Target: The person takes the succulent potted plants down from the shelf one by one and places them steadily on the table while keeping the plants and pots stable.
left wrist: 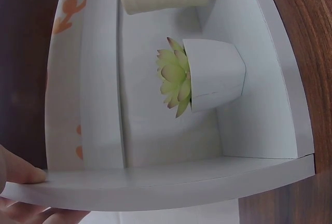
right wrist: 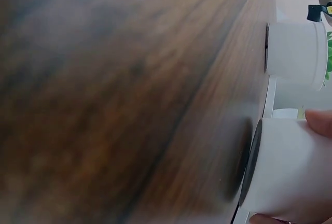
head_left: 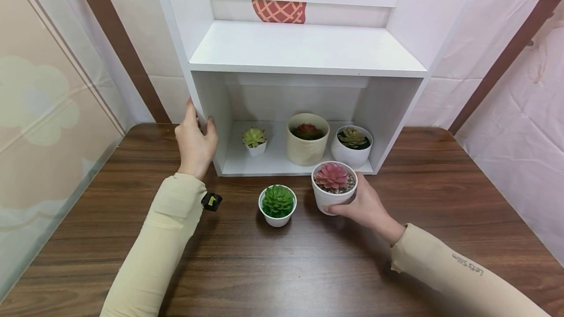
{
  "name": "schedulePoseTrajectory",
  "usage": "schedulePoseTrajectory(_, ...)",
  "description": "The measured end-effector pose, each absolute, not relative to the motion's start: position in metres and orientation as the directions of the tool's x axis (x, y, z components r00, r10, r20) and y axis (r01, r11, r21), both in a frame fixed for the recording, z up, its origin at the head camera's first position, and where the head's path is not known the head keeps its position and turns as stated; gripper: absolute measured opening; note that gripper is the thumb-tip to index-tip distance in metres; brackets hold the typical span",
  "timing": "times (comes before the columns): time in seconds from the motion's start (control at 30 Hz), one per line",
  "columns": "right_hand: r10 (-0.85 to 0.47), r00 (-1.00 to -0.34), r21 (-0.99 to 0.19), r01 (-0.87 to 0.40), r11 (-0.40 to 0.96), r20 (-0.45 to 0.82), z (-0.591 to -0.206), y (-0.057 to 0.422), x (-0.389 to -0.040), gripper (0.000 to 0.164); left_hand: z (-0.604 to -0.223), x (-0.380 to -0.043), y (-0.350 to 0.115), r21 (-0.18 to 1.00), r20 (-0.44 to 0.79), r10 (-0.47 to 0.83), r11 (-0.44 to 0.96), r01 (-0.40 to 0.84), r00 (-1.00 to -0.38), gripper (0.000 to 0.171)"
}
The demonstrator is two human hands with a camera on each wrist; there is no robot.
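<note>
Level pot, firm brace, room for its neighbours

Just right of the frame's lower centre, the right hand (head_left: 367, 204) grips the white pot of the pink succulent (head_left: 331, 175), its thumb across the near side. The pot is close to upright, in front of the shelf unit (head_left: 308, 48), and in the right wrist view its base looks slightly raised off the tabletop (head_left: 264, 268). Left of centre, the left hand (head_left: 197, 148) clasps the unit's side panel, thumb inside and fingers outside: a sensible brace against a knock.

Keeping the pot level matters most, since a tilt could spill the gravel (head_left: 351, 183), if it is loose; whether it is glued I cannot tell. The low hold suits this well, leaving rim and leaves untouched. Near the bottom board, the base needs enough height not to catch its front edge. The rounded white pot (head_left: 345, 154) stands just behind, with the cream pot (head_left: 307, 149) at the compartment's middle, so the knuckles want care there. A wider gap lies between the cream pot and the yellow-green succulent (head_left: 253, 137) further left. The green plant (head_left: 277, 200), lower centre, calls for a berth too.
</note>
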State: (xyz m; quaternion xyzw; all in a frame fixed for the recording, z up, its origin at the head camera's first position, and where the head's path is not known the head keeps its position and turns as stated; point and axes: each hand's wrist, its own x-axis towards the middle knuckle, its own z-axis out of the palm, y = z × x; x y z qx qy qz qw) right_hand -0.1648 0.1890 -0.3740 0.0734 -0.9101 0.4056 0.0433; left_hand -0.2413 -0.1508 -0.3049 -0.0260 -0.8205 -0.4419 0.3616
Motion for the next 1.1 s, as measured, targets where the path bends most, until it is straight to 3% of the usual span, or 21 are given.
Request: schedulePoseTrajectory(1.1,-0.124,-0.981,-0.701,-0.192,0.687,0.147,-0.377,0.200,-0.158,0.090,-0.305,-0.242,-0.152,0.713,0.605,-0.268,0.602,0.360,-0.750,0.044)
